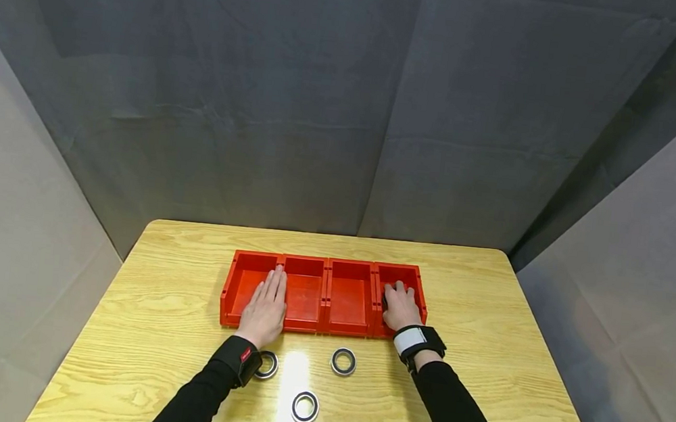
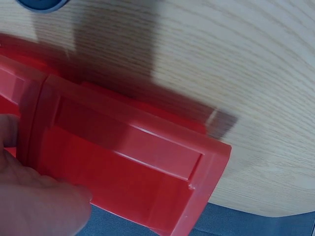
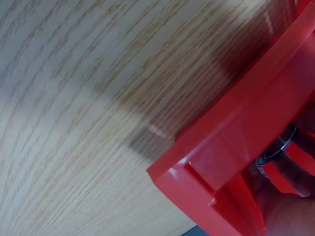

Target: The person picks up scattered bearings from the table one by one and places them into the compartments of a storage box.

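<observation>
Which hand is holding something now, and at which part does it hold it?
The right hand holds a ring bearing by its rim, inside the red tray. The left hand lies flat and holds nothing.

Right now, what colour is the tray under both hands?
Red; the tray shows best in the head view.

Both arms are being stretched forward. The left hand (image 1: 265, 308) is being held flat, fingers straight. The right hand (image 1: 401, 307) is being curled, fingers bent down.

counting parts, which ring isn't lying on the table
The ring in the right hand, inside the rightmost red bin; the other three lie on the table.
</observation>
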`<state>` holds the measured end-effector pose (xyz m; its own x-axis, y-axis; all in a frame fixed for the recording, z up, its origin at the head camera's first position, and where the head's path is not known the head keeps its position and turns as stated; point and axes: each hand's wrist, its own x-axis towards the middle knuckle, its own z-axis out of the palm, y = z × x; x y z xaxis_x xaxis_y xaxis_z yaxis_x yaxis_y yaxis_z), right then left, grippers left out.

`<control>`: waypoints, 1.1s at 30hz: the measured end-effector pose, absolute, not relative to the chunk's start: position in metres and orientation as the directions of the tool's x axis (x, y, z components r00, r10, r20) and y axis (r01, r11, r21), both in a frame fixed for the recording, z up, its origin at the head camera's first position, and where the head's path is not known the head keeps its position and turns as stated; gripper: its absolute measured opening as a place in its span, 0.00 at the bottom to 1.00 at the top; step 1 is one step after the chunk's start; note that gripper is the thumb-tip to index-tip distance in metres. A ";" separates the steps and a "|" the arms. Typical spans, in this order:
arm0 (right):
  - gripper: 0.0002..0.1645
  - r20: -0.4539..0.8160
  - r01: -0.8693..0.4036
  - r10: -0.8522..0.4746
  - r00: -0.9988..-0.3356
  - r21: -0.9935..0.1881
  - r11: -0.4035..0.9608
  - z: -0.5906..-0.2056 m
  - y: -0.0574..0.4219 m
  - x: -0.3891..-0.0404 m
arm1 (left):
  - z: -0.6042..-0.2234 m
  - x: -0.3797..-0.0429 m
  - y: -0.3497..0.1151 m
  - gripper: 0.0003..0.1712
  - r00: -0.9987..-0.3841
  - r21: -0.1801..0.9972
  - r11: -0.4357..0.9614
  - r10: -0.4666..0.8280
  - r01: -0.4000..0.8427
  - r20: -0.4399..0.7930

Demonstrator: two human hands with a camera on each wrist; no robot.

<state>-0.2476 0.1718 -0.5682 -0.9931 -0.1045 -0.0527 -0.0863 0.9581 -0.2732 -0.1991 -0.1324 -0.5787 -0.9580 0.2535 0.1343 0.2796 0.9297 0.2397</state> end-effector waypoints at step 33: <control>0.32 -0.092 -0.114 -0.137 -0.986 -0.221 0.968 -0.574 0.171 -0.244 | -0.576 -0.199 -0.132 0.39 -0.963 0.263 0.927 0.249 0.269 0.106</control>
